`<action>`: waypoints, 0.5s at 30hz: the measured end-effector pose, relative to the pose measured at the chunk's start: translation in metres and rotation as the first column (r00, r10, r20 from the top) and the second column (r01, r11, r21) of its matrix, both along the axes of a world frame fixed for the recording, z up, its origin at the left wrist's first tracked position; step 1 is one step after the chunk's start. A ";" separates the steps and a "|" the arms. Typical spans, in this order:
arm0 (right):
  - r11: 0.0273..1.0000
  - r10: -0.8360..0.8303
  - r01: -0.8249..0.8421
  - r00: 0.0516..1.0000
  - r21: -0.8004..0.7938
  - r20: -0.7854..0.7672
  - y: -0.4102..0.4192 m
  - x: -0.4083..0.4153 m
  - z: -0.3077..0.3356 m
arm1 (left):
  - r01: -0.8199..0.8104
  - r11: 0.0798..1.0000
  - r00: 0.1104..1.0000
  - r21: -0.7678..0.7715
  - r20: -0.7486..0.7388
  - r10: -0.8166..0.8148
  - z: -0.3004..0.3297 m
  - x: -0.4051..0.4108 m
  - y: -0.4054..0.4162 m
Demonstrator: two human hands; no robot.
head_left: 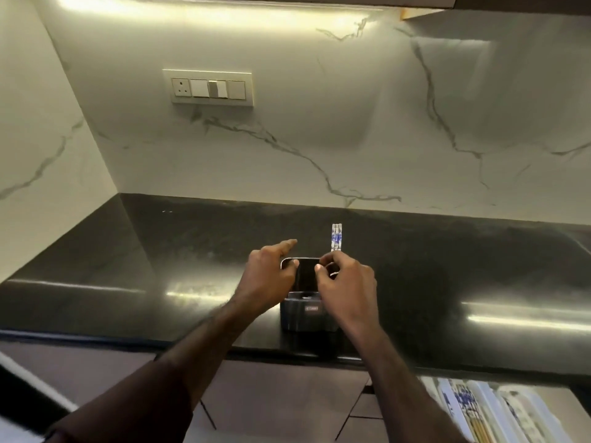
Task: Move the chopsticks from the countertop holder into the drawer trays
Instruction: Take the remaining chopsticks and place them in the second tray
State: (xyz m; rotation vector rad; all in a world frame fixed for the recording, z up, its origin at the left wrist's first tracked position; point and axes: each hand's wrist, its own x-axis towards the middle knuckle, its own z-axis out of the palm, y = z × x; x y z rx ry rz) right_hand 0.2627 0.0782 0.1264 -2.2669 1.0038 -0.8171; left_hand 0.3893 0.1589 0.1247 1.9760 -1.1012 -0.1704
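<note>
Chopsticks (335,237) — a white pair with blue pattern — stand upright out of the dark holder (305,310) near the front edge of the black counter (128,266), their tops rising just above the right hand. The rest of the holder's opening looks dark; whether anything else sits inside cannot be told. The left hand (271,276) rests on the holder's left rim, fingers loose and the forefinger stretched out past it, gripping nothing. The right hand (347,282) is pinched around the lower part of the pair, directly above the holder's right side. Lower right, below the counter edge, the open drawer trays (486,410) hold several more chopsticks lying lengthwise in pale compartments — some with blue pattern, some with wooden ends. Behind the counter rises a white marble-veined wall with a switch plate (209,87), lit by a strip under the cabinet.
</note>
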 end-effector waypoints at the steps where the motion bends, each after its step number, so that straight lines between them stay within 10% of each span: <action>1: 1.000 -0.024 0.024 1.000 0.015 -0.018 -0.012 0.005 -0.004 | 0.006 1.000 1.000 0.010 -0.008 -0.006 -0.004 0.006 -0.015; 10: 0.980 -0.174 0.183 0.978 0.077 -0.114 -0.067 0.033 -0.031 | 0.103 0.990 0.991 0.101 -0.093 -0.094 -0.033 0.033 -0.106; 15: 0.975 -0.179 0.193 0.976 0.113 -0.121 -0.077 0.044 -0.036 | 0.109 0.993 0.880 0.041 -0.469 -0.077 -0.045 0.040 -0.138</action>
